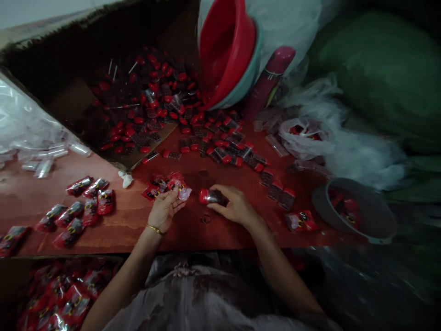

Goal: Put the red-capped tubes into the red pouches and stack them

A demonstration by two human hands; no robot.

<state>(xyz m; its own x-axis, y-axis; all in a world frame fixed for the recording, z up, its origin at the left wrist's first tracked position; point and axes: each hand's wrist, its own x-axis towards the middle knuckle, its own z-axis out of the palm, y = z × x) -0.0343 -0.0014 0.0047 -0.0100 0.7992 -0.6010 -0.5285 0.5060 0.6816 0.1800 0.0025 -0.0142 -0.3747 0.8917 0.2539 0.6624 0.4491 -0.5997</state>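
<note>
My left hand [163, 209], with a gold bracelet at the wrist, pinches a red printed plastic sleeve [177, 180] between thumb and fingers. Other red sleeves [155, 186] lie beneath and beside it on the table. Just to the right, my right hand [237, 207] grips a small dark see-through bottle with a red cap [206, 196]. Its capped end points left toward the sleeve, and the two are apart. Several sleeved bottles [90, 211] lie at the left of the table. Loose red-capped bottles [223, 154] spread behind my hands.
A tipped cardboard box [79, 110] spills red-capped bottles onto the red tabletop [193, 234]. Beside it stand a tilted red basin [237, 59] and a magenta flask [265, 82]. A grey tub [320, 207] holds red sleeves at the right edge. Below left is a pile of sleeved bottles [62, 294].
</note>
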